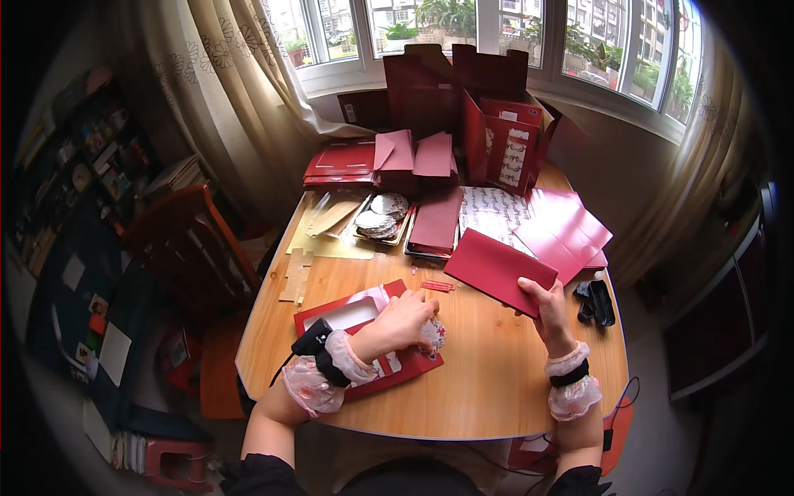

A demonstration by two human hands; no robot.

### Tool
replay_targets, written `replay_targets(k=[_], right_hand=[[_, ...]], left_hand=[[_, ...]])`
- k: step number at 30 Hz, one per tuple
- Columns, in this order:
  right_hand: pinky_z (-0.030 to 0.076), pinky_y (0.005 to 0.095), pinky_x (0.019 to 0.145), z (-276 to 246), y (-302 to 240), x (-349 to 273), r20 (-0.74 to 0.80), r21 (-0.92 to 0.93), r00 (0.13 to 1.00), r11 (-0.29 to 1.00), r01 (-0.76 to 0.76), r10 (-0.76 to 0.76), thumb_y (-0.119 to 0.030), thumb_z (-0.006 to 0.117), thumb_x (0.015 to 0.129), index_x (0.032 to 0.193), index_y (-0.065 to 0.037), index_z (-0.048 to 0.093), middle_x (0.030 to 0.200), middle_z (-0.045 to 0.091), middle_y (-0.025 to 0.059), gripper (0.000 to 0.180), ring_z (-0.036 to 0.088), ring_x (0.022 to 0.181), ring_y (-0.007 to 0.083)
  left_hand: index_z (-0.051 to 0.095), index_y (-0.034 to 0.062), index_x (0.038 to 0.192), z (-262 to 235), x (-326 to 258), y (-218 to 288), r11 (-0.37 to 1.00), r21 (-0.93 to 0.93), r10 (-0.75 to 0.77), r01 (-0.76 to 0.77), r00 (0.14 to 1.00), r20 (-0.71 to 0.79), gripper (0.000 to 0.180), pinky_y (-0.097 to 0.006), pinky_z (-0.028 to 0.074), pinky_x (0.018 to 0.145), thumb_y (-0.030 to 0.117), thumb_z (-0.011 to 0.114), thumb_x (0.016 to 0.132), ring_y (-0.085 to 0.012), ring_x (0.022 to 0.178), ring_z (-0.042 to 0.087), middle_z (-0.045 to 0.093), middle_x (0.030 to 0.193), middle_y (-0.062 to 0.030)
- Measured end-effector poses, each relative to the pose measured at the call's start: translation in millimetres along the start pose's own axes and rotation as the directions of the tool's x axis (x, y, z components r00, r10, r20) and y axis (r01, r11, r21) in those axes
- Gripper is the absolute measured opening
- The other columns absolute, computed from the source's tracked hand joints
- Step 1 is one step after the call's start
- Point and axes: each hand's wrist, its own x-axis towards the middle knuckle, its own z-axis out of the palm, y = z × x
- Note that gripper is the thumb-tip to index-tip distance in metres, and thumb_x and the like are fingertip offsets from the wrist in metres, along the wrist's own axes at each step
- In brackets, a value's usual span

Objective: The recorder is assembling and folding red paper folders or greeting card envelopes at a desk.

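Note:
My right hand [547, 304] grips a flat dark red rectangular folder [496, 271] by its right end, thumb on top, holding it tilted over the table. My left hand [399, 322] is closed, its fingertips on a small round white cut-out [432, 334] with a red and dark pattern. Beneath that hand and wrist lies a flat red box piece [418, 366] with a pale window opening [351, 316]; my forearm covers part of it. Just beyond my left hand rests a small red strip [437, 286].
Round patterned cut-outs [376, 225] fill a tray, beside stacked dark red cards [436, 221]. A patterned sheet [494, 213] and pink-red sheets [566, 231] lie at the right. Red boxes [504, 140] stand at the back. Black clips [595, 303] sit near the right edge.

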Motion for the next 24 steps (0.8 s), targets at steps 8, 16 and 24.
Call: replay_targets(k=[8, 16, 24], right_hand=[[0.057, 0.0269, 0.046, 0, 0, -1, -0.012, 0.0, 1.0, 1.0, 0.001, -0.001, -0.007, 0.065, 0.087, 0.11, 0.007, 0.055, 0.089, 0.066, 0.0134, 0.028, 0.07, 0.066, 0.0218], [0.056, 0.0264, 0.046, 1, 3, 0, -0.055, 0.002, 0.998, 1.0, 0.018, -0.018, -0.006, 0.065, 0.087, 0.109, 0.005, 0.057, 0.088, 0.066, 0.0118, 0.026, 0.068, 0.064, 0.0176], [0.055, 0.0262, 0.045, 3, -4, -5, -0.003, -0.057, 1.0, 0.998, -0.026, 0.026, -0.005, 0.065, 0.087, 0.106, 0.008, 0.059, 0.084, 0.067, 0.0128, 0.024, 0.067, 0.061, 0.0179]], left_hand=[[0.069, 0.0023, 0.089, 3, 28, -15, 0.889, -0.458, -0.043, 0.009, 0.997, -0.063, 0.022, -0.03, 0.053, 0.067, 0.021, 0.077, 0.08, -0.017, 0.075, 0.065, 0.068, 0.079, -0.009], [0.06, -0.0017, 0.12, 18, 47, -18, 0.551, -0.82, -0.038, -0.154, 0.977, -0.209, 0.031, -0.029, 0.053, 0.086, 0.01, 0.065, 0.092, -0.0172, 0.105, 0.064, 0.065, 0.116, -0.0115], [0.07, 0.0005, 0.102, -46, -35, -27, 0.855, -0.519, -0.21, 0.002, 0.916, -0.343, 0.016, -0.033, 0.053, 0.082, 0.011, 0.063, 0.092, -0.0228, 0.091, 0.067, 0.07, 0.098, -0.0148]])
